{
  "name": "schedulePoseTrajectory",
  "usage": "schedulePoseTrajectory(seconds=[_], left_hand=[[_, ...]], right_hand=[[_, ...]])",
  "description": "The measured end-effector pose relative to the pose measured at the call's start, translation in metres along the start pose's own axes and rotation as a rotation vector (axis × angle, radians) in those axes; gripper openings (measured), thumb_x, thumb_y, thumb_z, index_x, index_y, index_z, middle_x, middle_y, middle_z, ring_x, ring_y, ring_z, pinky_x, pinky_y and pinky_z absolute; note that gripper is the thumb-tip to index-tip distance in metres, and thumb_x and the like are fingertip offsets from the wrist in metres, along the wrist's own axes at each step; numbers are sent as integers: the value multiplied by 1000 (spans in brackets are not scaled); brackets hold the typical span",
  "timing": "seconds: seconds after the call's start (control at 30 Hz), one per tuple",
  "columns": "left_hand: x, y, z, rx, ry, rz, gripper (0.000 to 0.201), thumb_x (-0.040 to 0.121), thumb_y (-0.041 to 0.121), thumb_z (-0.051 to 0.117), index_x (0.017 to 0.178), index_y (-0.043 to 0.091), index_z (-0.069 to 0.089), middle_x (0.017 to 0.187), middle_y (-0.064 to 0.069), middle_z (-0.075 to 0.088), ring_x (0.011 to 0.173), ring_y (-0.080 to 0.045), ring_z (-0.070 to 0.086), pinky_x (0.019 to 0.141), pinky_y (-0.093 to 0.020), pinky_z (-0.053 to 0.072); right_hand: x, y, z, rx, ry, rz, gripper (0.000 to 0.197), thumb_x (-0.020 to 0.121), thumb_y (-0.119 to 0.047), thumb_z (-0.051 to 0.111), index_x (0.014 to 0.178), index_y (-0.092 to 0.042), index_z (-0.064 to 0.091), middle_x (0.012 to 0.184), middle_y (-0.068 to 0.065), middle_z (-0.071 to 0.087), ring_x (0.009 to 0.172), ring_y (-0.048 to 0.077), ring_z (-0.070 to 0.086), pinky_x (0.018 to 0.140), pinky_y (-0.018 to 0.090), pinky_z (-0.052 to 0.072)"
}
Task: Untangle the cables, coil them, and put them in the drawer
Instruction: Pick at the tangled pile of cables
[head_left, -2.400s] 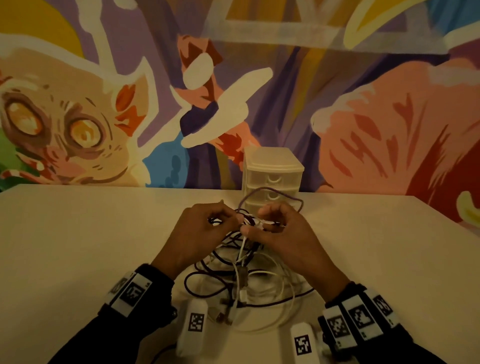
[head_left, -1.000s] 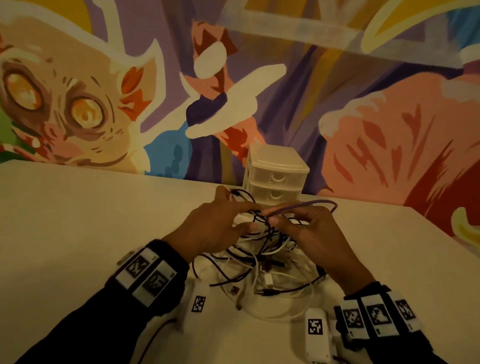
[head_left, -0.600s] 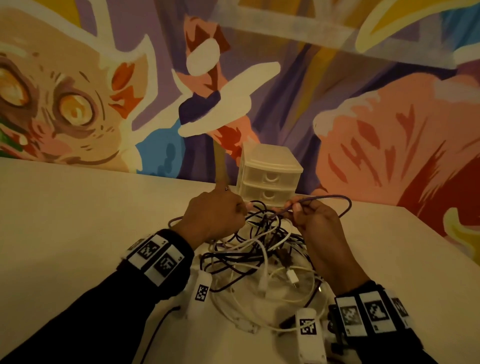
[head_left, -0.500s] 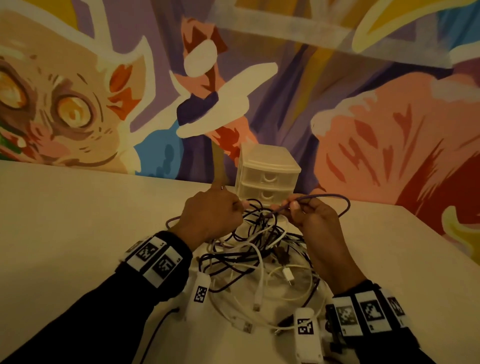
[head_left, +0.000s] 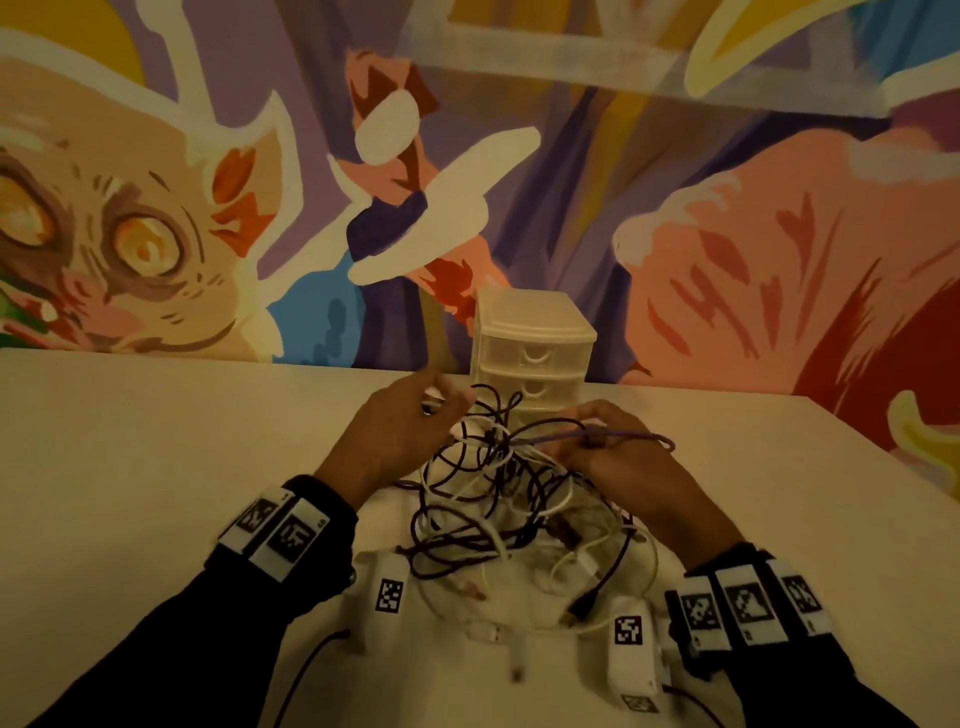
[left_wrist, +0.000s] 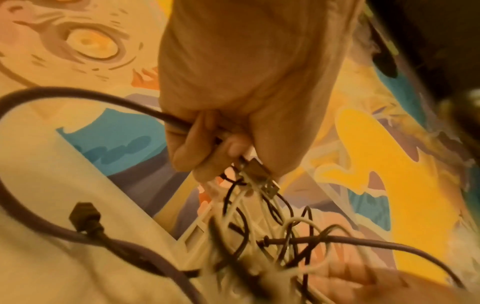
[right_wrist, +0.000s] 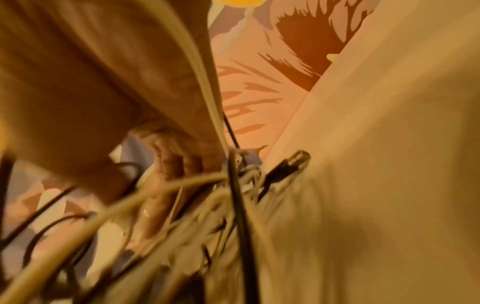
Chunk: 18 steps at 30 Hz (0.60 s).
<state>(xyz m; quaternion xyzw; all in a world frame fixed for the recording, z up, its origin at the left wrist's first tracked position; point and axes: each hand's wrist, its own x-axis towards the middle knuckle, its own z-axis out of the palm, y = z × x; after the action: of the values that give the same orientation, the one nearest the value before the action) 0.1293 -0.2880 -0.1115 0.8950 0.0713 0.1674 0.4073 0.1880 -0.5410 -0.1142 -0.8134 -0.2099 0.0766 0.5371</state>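
Observation:
A tangle of white, black and purple cables (head_left: 498, 519) lies on the table (head_left: 156, 467) in front of a small white drawer unit (head_left: 535, 338), whose drawers are shut. My left hand (head_left: 441, 410) holds the tangle's upper left; in the left wrist view it (left_wrist: 221, 148) grips a dark purple cable (left_wrist: 78, 94) with a USB plug (left_wrist: 270, 188) sticking out below the fingers. My right hand (head_left: 587, 431) pinches a purple cable (head_left: 623, 435) that runs out to the right. The right wrist view is blurred, with fingers (right_wrist: 179, 162) among the strands.
A painted mural wall stands right behind the drawer unit. White marker-tagged camera units (head_left: 387, 597) (head_left: 631, 639) hang under both wrists, close to the cables. Loose plugs (head_left: 514, 670) lie near the front edge. Bare tabletop stretches to the left and right.
My right hand has drawn a purple loop out of the tangle toward the right, and the loop now lies flatter and lower. The left hand keeps holding the tangle's other side.

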Motion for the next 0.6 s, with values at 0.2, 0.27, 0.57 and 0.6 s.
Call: schedulePoseTrajectory(seconds=[0.2, 0.27, 0.57, 0.6], left_hand=[[-5, 1, -4, 101, 106, 183, 14, 96, 46, 74, 102, 54, 65, 115, 16, 63, 105, -5, 64, 93, -41, 55], [-9, 6, 0, 111, 57, 272, 21, 98, 39, 73, 104, 59, 71, 119, 21, 57, 109, -2, 61, 95, -39, 54], [-7, 13, 6, 357, 55, 156, 44, 86, 83, 62, 97, 44, 79, 97, 21, 67, 96, -4, 65, 68, -26, 43], [-4, 12, 7, 357, 67, 138, 43, 87, 82, 62, 95, 43, 79, 94, 21, 68, 92, -2, 64, 66, -25, 41]], right_hand=[[-10, -19, -1, -9, 25, -268, 17, 92, -41, 79, 105, -31, 80, 101, -10, 77, 99, 8, 71, 85, 25, 51], [-6, -15, 5, 113, 90, -235, 24, 103, -36, 65, 102, -20, 82, 84, 2, 77, 83, 18, 72, 77, 28, 53], [-2, -14, 2, 418, 331, -145, 38, 115, -33, 41, 100, -8, 65, 73, 8, 70, 69, 24, 72, 52, 30, 46], [-3, -15, 2, 466, 343, -142, 38, 116, -33, 40, 97, -9, 64, 69, 7, 65, 64, 23, 69, 49, 29, 43]])
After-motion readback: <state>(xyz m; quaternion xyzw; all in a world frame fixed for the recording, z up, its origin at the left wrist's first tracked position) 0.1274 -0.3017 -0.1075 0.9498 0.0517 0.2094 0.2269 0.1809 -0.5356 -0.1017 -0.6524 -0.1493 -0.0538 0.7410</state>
